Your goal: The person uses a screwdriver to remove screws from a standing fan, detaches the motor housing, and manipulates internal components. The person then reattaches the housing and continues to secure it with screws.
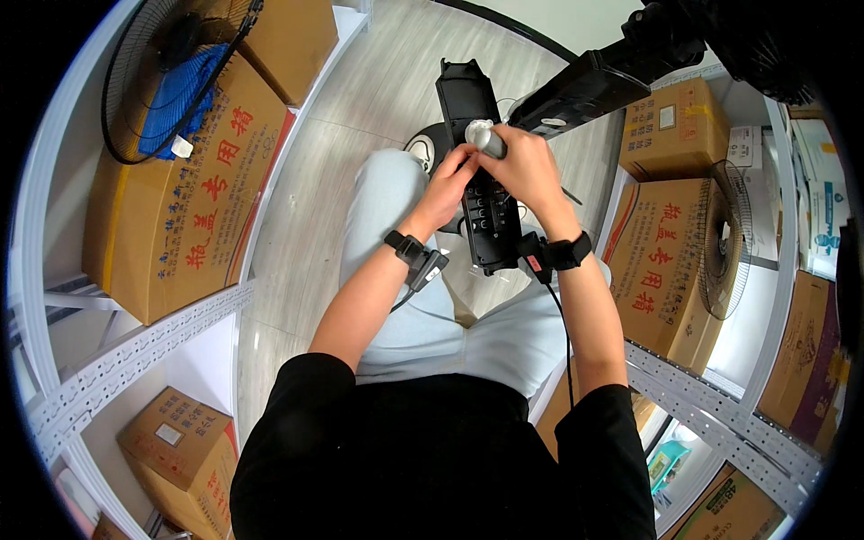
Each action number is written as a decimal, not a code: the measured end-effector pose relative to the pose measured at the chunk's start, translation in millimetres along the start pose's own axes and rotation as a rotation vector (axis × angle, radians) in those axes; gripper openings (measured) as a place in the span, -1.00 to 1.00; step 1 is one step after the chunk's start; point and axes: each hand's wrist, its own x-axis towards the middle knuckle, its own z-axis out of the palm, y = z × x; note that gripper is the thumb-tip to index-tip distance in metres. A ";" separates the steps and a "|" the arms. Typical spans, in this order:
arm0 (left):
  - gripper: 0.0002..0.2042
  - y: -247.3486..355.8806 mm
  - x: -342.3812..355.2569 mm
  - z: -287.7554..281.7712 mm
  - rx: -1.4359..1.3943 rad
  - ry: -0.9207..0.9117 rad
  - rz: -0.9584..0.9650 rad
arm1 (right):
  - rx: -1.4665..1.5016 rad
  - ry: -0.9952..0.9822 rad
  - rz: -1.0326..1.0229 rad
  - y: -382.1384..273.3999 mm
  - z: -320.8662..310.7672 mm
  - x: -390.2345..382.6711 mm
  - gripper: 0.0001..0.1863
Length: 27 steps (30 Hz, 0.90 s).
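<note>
My right hand [529, 166] is wrapped round a short silver-grey cylinder [490, 144], its rounded end toward me. A small whitish round piece [478, 130] shows at the cylinder's far side. My left hand [443, 193] meets it from the left, fingertips pinched together against the cylinder or something small beside it; what they hold is hidden. Under both hands lies an opened long black case [490, 236] between my knees. Its near half has rows of small slots with bits or sockets, and its far half [466, 94] extends away from me.
A thick black stand or arm [585, 90] slants in from the upper right, close to my right hand. Shelves with cardboard boxes [202, 193] flank both sides. Round wire fan guards [724, 238] hang by them. A cable [565, 324] runs from my right wrist strap.
</note>
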 end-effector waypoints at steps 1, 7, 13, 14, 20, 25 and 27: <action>-0.78 -0.8 -0.4 -0.2 0.037 0.004 0.016 | 0.024 0.039 0.033 -3.2 2.9 5.8 -0.71; -0.64 6.1 -6.9 6.0 0.191 -0.017 0.048 | 0.010 0.094 0.143 -13.0 11.6 45.9 -0.68; -0.63 9.5 -6.9 3.0 0.187 -0.076 0.056 | 0.016 0.185 0.187 -11.0 6.1 42.4 -0.68; -0.59 9.6 -6.7 2.2 0.228 -0.073 0.095 | 0.065 0.211 0.191 -11.5 -0.1 35.7 -0.67; -0.08 13.9 -3.6 7.8 0.165 -0.069 0.218 | 0.167 0.206 0.276 7.6 -34.3 -26.9 -0.63; 0.05 9.2 -3.5 11.2 0.043 0.030 0.221 | 0.323 -0.128 0.461 50.3 -18.3 -71.4 -0.58; -0.05 2.7 2.7 7.2 0.013 0.135 0.193 | 0.434 -0.265 0.544 45.1 -16.6 -78.1 -0.50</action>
